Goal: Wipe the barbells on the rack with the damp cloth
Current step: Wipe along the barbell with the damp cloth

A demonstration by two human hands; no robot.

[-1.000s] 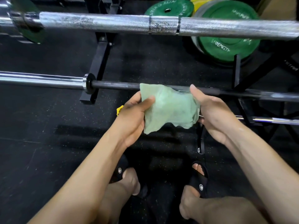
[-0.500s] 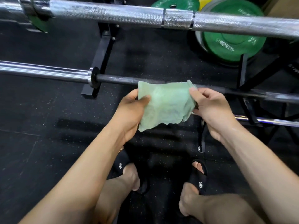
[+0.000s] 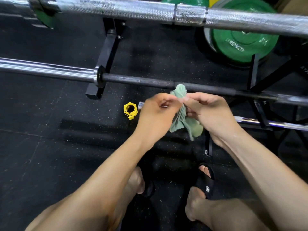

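Now both hands meet just below the dark middle barbell: the left hand and right hand each pinch the green cloth, bunched between them, its top nearly touching that bar, its tail hanging loose.

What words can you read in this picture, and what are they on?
"STRENGTH": white letters on the green weight plate, partly blurred.
More white marks on the same plate, up and to the right: too blurred to read.
Small round white logo on the black slide sandal: a symbol, no readable letters.
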